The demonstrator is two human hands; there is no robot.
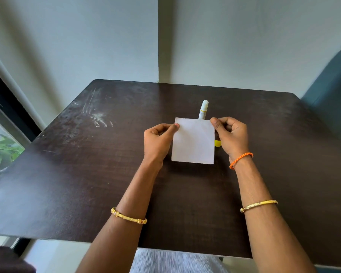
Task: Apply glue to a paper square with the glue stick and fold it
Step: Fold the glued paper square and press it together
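Paper square white, flat, uncreased | left grip, right grip pinching top corners

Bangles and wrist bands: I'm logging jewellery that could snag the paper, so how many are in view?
3. A gold bangle on the left forearm, a gold bangle on the right forearm, and an orange braided band at the right wrist. None touches the paper square.
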